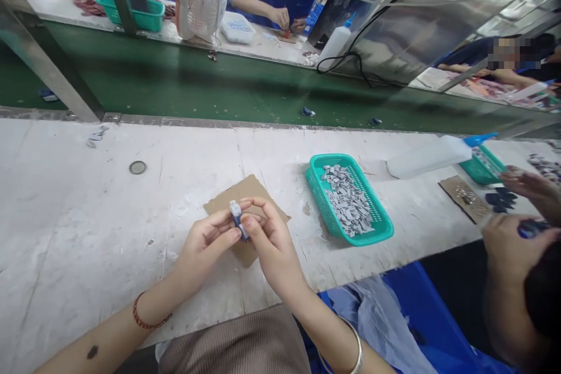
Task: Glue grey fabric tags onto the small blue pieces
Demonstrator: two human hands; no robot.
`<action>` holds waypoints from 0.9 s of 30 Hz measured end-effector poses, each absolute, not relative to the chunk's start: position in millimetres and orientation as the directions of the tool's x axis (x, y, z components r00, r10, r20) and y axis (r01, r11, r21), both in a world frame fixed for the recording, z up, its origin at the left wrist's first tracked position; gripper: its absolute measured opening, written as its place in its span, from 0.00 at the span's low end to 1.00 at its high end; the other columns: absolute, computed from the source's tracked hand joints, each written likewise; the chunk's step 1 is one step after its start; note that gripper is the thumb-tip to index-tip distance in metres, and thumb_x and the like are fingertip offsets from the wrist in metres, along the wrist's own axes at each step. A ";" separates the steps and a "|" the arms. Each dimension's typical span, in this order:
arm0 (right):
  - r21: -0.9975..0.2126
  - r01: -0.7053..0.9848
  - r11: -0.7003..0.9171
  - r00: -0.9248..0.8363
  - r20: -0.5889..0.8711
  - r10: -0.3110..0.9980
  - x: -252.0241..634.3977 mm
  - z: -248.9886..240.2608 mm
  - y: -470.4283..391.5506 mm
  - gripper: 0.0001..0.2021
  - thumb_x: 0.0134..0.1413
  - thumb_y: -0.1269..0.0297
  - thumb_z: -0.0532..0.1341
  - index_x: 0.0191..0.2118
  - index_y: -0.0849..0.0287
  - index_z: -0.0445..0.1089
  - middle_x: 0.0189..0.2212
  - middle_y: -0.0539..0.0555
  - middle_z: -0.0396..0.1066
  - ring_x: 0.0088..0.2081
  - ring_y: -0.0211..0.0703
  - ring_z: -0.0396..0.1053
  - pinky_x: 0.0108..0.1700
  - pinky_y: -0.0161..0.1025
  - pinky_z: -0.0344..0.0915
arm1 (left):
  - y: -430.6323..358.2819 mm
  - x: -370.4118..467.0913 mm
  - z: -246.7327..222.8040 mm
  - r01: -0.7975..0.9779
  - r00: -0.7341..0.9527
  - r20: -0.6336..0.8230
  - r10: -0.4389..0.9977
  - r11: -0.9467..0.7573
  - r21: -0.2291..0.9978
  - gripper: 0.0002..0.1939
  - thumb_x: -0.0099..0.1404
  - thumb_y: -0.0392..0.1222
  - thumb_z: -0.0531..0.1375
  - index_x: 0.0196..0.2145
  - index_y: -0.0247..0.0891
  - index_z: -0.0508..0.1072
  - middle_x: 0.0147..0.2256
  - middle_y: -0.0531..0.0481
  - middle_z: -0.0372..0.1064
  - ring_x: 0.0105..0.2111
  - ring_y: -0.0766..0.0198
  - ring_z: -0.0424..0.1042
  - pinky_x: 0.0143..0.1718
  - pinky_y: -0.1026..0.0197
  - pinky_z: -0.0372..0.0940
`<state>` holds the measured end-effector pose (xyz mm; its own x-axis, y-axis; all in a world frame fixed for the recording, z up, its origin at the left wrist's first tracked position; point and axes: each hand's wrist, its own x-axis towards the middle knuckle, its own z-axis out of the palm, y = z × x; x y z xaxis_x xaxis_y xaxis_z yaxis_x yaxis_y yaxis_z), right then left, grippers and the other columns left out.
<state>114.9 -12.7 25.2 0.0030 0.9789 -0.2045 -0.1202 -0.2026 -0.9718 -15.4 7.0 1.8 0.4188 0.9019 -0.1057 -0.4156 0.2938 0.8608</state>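
Observation:
Between the fingertips of both hands is a small blue-and-white piece [237, 214], its pale end pointing up and away from me; its exact kind is too small to make out. My left hand [210, 243] pinches it from the left. My right hand [270, 239] closes on it from the other side, thumb against its lower part. Both hands hover over a square of brown cardboard [244, 191] on the white table [87, 216]. To the right, a green plastic basket [314, 178] holds many small grey-white pieces [349, 201].
A white bottle with a blue nozzle [429, 158] lies beyond the basket. At right, a co-worker's hands [511, 245] work near another cardboard piece [464, 198] and dark pieces [501, 200]. A bottle cap [137, 167] lies at left. A blue bin [421, 304] stands below the table edge.

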 end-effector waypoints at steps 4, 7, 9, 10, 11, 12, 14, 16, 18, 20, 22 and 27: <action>-0.981 -0.056 -0.187 -0.059 -0.183 0.981 120.0 22.3 -12.8 0.14 0.63 0.50 0.56 0.45 0.54 0.69 0.32 0.50 0.69 0.32 0.39 0.68 0.36 0.36 0.67 | 8.1 -15.4 0.2 -0.329 0.430 -0.127 0.894 0.286 0.900 0.17 0.61 0.41 0.67 0.48 0.42 0.77 0.44 0.47 0.77 0.44 0.61 0.75 0.47 0.63 0.69; -0.982 0.119 -0.145 -0.105 -0.158 0.982 148.0 27.4 -9.1 0.17 0.66 0.52 0.51 0.46 0.57 0.72 0.26 0.49 0.68 0.27 0.38 0.66 0.31 0.35 0.64 | 11.5 -17.4 -2.1 -0.244 0.407 -0.179 0.896 0.295 0.924 0.14 0.64 0.44 0.64 0.47 0.41 0.77 0.39 0.47 0.78 0.38 0.62 0.75 0.38 0.65 0.70; -0.944 0.325 -0.056 -0.021 -0.066 0.998 184.8 30.5 -2.4 0.15 0.64 0.56 0.54 0.44 0.58 0.74 0.28 0.51 0.72 0.31 0.41 0.69 0.33 0.37 0.65 | 15.4 -20.6 -4.2 -0.197 0.349 -0.198 0.916 0.278 0.940 0.15 0.64 0.46 0.64 0.48 0.41 0.76 0.40 0.46 0.77 0.38 0.62 0.74 0.35 0.65 0.70; -0.885 0.466 -0.017 0.058 0.011 0.998 208.0 31.0 2.4 0.13 0.63 0.58 0.55 0.42 0.58 0.75 0.33 0.53 0.74 0.35 0.43 0.71 0.35 0.38 0.66 | 17.9 -22.7 -5.5 -0.172 0.309 -0.199 0.930 0.260 0.950 0.16 0.63 0.47 0.64 0.48 0.41 0.75 0.41 0.46 0.77 0.39 0.61 0.74 0.34 0.65 0.69; -0.796 0.605 -0.007 0.152 0.107 0.983 233.2 30.8 8.1 0.12 0.62 0.60 0.56 0.41 0.58 0.75 0.37 0.55 0.76 0.38 0.45 0.72 0.37 0.39 0.67 | 20.6 -25.0 -6.8 -0.143 0.267 -0.193 0.944 0.237 0.961 0.16 0.63 0.47 0.64 0.48 0.41 0.75 0.42 0.46 0.76 0.40 0.60 0.74 0.35 0.64 0.69; -0.674 0.738 -0.022 0.196 0.184 0.963 259.2 29.9 14.5 0.12 0.62 0.62 0.55 0.42 0.59 0.74 0.39 0.56 0.76 0.38 0.46 0.72 0.37 0.40 0.67 | 23.5 -27.4 -8.4 -0.109 0.233 -0.183 0.955 0.213 0.971 0.17 0.63 0.48 0.64 0.48 0.40 0.75 0.43 0.45 0.76 0.41 0.59 0.73 0.35 0.63 0.69; -0.479 0.875 -0.062 0.202 0.247 0.948 308.1 26.5 28.8 0.13 0.61 0.65 0.53 0.44 0.61 0.74 0.41 0.60 0.75 0.39 0.49 0.72 0.40 0.44 0.68 | 30.2 -31.8 -12.1 -0.040 0.173 -0.157 0.972 0.167 0.985 0.18 0.62 0.48 0.64 0.48 0.40 0.74 0.44 0.45 0.76 0.44 0.57 0.73 0.38 0.62 0.69; -0.413 0.910 -0.038 0.146 0.231 0.962 345.4 22.4 43.3 0.12 0.59 0.67 0.55 0.42 0.62 0.74 0.41 0.61 0.75 0.42 0.53 0.72 0.44 0.48 0.68 | 37.5 -35.1 -16.4 0.018 0.126 -0.136 0.983 0.134 0.991 0.20 0.62 0.50 0.64 0.49 0.40 0.74 0.44 0.44 0.76 0.46 0.54 0.73 0.41 0.59 0.69; -0.379 0.925 0.025 0.049 0.182 0.982 367.2 18.3 56.4 0.10 0.56 0.70 0.58 0.41 0.61 0.75 0.40 0.60 0.75 0.44 0.54 0.72 0.47 0.49 0.68 | 45.5 -36.8 -20.1 0.071 0.085 -0.126 0.988 0.120 0.990 0.21 0.61 0.51 0.64 0.49 0.39 0.73 0.45 0.43 0.75 0.47 0.52 0.72 0.43 0.56 0.68; -0.345 0.934 0.093 -0.048 0.138 0.989 375.8 14.5 67.0 0.10 0.55 0.72 0.59 0.42 0.60 0.75 0.41 0.59 0.75 0.45 0.53 0.71 0.49 0.49 0.67 | 54.5 -37.3 -21.4 0.124 0.051 -0.128 0.991 0.121 0.985 0.23 0.60 0.53 0.65 0.49 0.39 0.73 0.45 0.43 0.76 0.48 0.51 0.72 0.44 0.55 0.68; -0.319 0.937 0.145 -0.115 0.111 0.987 377.0 11.3 75.2 0.11 0.54 0.74 0.59 0.42 0.59 0.76 0.42 0.59 0.74 0.46 0.54 0.71 0.50 0.49 0.67 | 66.0 -37.0 -19.2 0.172 0.037 -0.130 0.991 0.121 0.978 0.25 0.59 0.54 0.65 0.51 0.40 0.72 0.44 0.43 0.76 0.48 0.50 0.72 0.42 0.54 0.67; -0.317 0.923 0.218 -0.195 0.102 0.976 376.5 11.5 84.1 0.07 0.55 0.74 0.59 0.31 0.60 0.75 0.37 0.61 0.74 0.43 0.54 0.71 0.47 0.48 0.68 | 120.8 -34.1 -2.8 0.265 -0.006 0.009 1.000 -0.007 0.964 0.25 0.57 0.53 0.65 0.49 0.42 0.66 0.42 0.43 0.77 0.45 0.51 0.74 0.37 0.56 0.68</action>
